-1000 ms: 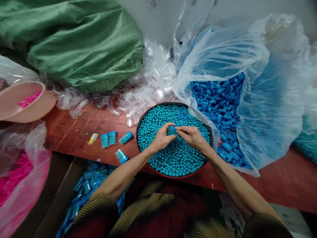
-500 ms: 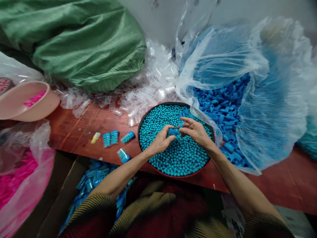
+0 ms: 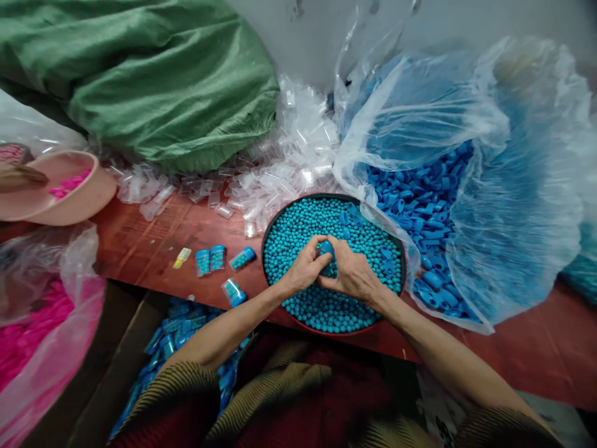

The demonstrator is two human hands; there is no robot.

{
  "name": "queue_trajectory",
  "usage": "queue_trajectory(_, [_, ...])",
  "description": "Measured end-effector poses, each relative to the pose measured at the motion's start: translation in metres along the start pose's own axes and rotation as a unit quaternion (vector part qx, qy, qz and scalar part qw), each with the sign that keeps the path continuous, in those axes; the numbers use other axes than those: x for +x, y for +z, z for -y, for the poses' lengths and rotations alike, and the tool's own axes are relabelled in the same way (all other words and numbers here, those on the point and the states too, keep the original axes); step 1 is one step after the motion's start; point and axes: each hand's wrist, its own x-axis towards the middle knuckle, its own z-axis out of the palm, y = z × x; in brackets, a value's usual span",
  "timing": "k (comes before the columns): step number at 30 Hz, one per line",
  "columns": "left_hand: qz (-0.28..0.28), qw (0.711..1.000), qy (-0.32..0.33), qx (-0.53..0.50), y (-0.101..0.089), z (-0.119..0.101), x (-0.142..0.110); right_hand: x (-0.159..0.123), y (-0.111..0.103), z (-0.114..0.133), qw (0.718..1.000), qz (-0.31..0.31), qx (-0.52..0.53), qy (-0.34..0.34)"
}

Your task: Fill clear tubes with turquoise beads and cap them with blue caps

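Note:
Over a round basin [image 3: 275, 295] full of small turquoise balls [image 3: 345, 311], my two hands meet around one small bottle with a blue cap [image 3: 327, 248]. Fingers and thumb of my left hand [image 3: 302, 269] grip it from the left. My right hand [image 3: 351, 272] closes on it from the other side, hiding much of its body. Several loose blue caps [image 3: 386, 261] lie on the balls at the basin's right side. Left of the basin, several small clear bottles [image 3: 242, 257] with blue caps and turquoise balls inside rest on the red table [image 3: 153, 261].
Clear empty bottles [image 3: 265, 180] are heaped behind the basin. A plastic bag [image 3: 517, 186] spills blue caps [image 3: 415, 199] at right. A green sack [image 3: 177, 93] stands behind. Another person's hand [image 3: 21, 177] is at a pink bowl [image 3: 88, 193]. Filled bottles [image 3: 172, 336] lie below the table edge.
My right hand has come down and left, joining my left hand on the small bottle. Another person's hand has appeared at the pink bowl.

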Motion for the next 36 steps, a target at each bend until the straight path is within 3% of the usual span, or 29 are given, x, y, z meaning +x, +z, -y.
queue_trajectory(6, [-0.064,0.998,-0.01,0.016,0.009,0.012,-0.003,-0.001,0.013,-0.002,0.999,-0.01,-0.029,-0.022])
queue_trajectory(11, [-0.078,0.987,0.002,0.139,0.007,0.01,-0.005,-0.001,0.013,0.014,0.997,0.053,-0.029,0.039])
queue_trajectory(14, [-0.083,0.968,0.017,0.238,-0.014,0.001,-0.013,0.0,0.005,0.023,0.995,0.091,-0.023,0.037])
queue_trajectory(17, [-0.125,0.941,0.002,0.314,-0.056,-0.003,-0.031,-0.002,-0.001,0.019,0.993,0.115,-0.02,0.032])
queue_trajectory(20, [-0.21,0.899,-0.024,0.383,-0.106,0.003,-0.055,-0.007,0.0,0.004,0.992,0.123,-0.014,0.031])
queue_trajectory(23, [-0.322,0.799,-0.048,0.506,-0.14,0.015,-0.075,-0.007,0.005,-0.007,0.994,0.104,-0.015,0.02])
queue_trajectory(25, [-0.36,0.744,-0.035,0.562,-0.145,0.025,-0.08,-0.003,0.01,-0.004,0.997,0.077,-0.022,-0.006])
queue_trajectory(28, [-0.307,0.737,0.018,0.602,-0.137,0.046,-0.075,0.002,0.018,0.016,0.988,0.065,-0.009,-0.137])
queue_trajectory(31, [-0.215,0.743,0.034,0.633,-0.128,0.067,-0.068,-0.001,0.029,0.038,0.947,0.109,0.013,-0.301])
queue_trajectory(33, [-0.164,0.738,0.035,0.654,-0.128,0.077,-0.066,-0.005,0.036,0.044,0.927,0.132,0.008,-0.35])
queue_trajectory(36, [-0.121,0.719,0.041,0.683,-0.137,0.081,-0.067,-0.003,0.044,0.038,0.921,0.14,-0.017,-0.362])
